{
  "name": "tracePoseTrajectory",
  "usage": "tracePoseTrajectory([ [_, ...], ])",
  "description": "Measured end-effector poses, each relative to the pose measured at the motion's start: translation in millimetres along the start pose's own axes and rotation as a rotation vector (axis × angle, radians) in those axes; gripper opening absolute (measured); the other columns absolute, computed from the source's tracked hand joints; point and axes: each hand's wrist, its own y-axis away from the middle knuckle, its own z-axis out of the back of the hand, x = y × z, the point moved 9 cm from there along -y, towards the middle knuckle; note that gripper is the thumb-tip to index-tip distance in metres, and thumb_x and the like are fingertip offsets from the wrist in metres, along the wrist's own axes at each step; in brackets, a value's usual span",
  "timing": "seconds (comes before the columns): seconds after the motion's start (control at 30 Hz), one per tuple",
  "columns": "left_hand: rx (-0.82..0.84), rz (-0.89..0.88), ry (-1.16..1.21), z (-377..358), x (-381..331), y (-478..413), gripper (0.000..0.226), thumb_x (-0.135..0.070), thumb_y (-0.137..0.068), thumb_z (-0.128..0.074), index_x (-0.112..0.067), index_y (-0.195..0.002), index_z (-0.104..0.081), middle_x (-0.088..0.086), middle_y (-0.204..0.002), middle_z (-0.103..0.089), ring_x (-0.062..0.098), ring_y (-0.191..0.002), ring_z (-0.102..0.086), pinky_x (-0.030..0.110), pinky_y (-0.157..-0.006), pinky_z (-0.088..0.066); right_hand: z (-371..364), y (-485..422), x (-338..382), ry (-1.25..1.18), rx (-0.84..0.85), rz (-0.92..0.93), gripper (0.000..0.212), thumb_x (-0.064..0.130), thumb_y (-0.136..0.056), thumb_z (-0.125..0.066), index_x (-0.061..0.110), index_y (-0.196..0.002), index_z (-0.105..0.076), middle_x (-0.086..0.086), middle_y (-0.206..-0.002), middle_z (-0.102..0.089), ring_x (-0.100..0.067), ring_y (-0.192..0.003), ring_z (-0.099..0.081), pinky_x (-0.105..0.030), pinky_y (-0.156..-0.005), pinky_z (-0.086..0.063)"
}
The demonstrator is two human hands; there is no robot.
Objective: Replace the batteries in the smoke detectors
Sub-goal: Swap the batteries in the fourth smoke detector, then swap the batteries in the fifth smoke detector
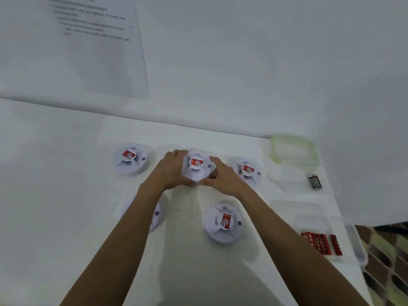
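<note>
Several white round smoke detectors with red stickers lie on the white table (66,173). My left hand (170,171) and my right hand (220,175) both grip the middle back detector (196,166) from its two sides. Other detectors sit at the back left (130,160), the back right (248,170) and the front middle (224,223). One more detector (157,215) is partly hidden under my left forearm. A clear tray (351,235) at the right holds several red batteries (320,242). A single dark battery (315,182) lies in another clear container (331,188).
A clear lid with a green rim (293,151) rests at the back right. A printed paper sheet (99,47) hangs on the white wall behind the table. The table's right edge meets a patterned floor (388,261).
</note>
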Motion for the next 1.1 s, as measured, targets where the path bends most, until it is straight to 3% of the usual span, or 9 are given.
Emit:
tracePoseTrajectory([
  [0.1,0.024,0.019,0.01,-7.0,8.4,-4.9,0.087,-0.063,-0.052,-0.071,-0.018,-0.123,-0.048,0.002,-0.117,-0.058,0.021,-0.103,-0.053,0.037,-0.094,-0.044,-4.5,-4.4,-5.7,0.022,-0.003,-0.036,0.073,0.028,-0.085,-0.073,0.017,-0.145,-0.034,-0.006,-0.131,-0.059,-0.022,-0.11,-0.059,-0.038,-0.1,-0.048],
  [0.2,0.014,0.036,0.038,-11.7,18.4,-6.4,0.092,-0.069,-0.047,-0.063,-0.022,-0.124,-0.045,-0.002,-0.116,-0.057,0.018,-0.103,-0.053,0.039,-0.092,-0.046,-3.7,-4.9,-6.7,0.015,-0.019,-0.044,0.067,0.027,-0.085,-0.073,0.018,-0.142,-0.039,-0.004,-0.121,-0.063,-0.016,-0.099,-0.059,-0.028,-0.087,-0.047],
  [0.4,0.03,0.042,0.094,-9.1,17.2,-0.2,0.089,-0.037,-0.062,-0.082,-0.01,-0.134,-0.037,0.007,-0.13,-0.049,0.026,-0.119,-0.048,0.033,-0.1,-0.036,-3.5,-0.5,-4.7,0.022,-0.046,-0.06,0.066,0.018,-0.087,-0.07,0.017,-0.143,-0.035,0.016,-0.077,-0.054,-0.002,-0.069,-0.053,-0.018,-0.066,-0.041],
  [0.53,0.088,0.058,0.206,-9.1,23.0,7.9,0.103,-0.039,-0.067,-0.082,-0.013,-0.146,-0.021,0.004,-0.148,-0.035,0.024,-0.134,-0.035,0.032,-0.105,-0.031,-0.7,1.6,-1.0,0.088,-0.088,-0.083,0.07,0.017,-0.092,-0.058,0.016,-0.152,-0.021,-0.008,-0.1,-0.064,-0.009,-0.072,-0.055,-0.019,-0.064,-0.04],
  [0.63,0.033,-0.006,0.211,7.8,20.2,22.3,0.078,-0.036,-0.077,-0.076,-0.018,-0.141,-0.035,0.002,-0.142,-0.044,0.021,-0.126,-0.045,0.033,-0.098,-0.038,13.4,6.7,19.2,0.212,-0.292,-0.04,0.05,0.022,-0.095,-0.053,0.017,-0.142,-0.039,-0.012,-0.114,-0.062,-0.022,-0.095,-0.059,-0.026,-0.075,-0.041],
  [0.73,-0.133,-0.027,0.165,35.4,35.9,37.7,0.073,-0.043,-0.077,-0.074,-0.025,-0.14,-0.04,-0.001,-0.137,-0.05,0.013,-0.112,-0.053,0.035,-0.094,-0.047,13.9,7.7,59.6,0.163,-0.391,0.118,0.034,0.02,-0.095,-0.052,0.014,-0.128,-0.055,-0.01,-0.114,-0.06,-0.017,-0.09,-0.058,-0.023,-0.074,-0.039],
  [0.9,-0.328,0.101,0.031,72.7,87.7,59.2,0.079,-0.04,-0.071,-0.079,-0.018,-0.138,-0.043,0.008,-0.144,-0.04,0.029,-0.13,-0.033,0.042,-0.105,-0.03,-23.5,-15.6,102.7,0.068,-0.203,0.199,0.031,0.016,-0.097,-0.049,0.013,-0.126,-0.06,-0.007,-0.12,-0.062,-0.018,-0.096,-0.062,-0.028,-0.084,-0.051],
  [1.03,-0.226,0.315,0.06,61.2,143.8,62.6,0.101,-0.049,-0.062,-0.082,-0.022,-0.145,-0.03,0.009,-0.153,-0.024,0.031,-0.14,-0.018,0.05,-0.11,-0.024,-62.7,-39.5,120.1,0.032,-0.005,0.136,0.039,0.01,-0.098,-0.042,0.009,-0.136,-0.053,-0.009,-0.138,-0.055,-0.023,-0.124,-0.053,-0.026,-0.098,-0.041],
  [1.1,-0.165,0.372,0.089,51.9,160.3,62.0,0.11,-0.054,-0.059,-0.082,-0.022,-0.147,-0.023,0.009,-0.154,-0.021,0.03,-0.141,-0.016,0.049,-0.111,-0.022,-79.0,-50.7,121.9,0.005,0.065,0.059,0.041,0.007,-0.097,-0.04,0.001,-0.135,-0.051,-0.017,-0.133,-0.057,-0.032,-0.119,-0.056,-0.039,-0.101,-0.047],
])
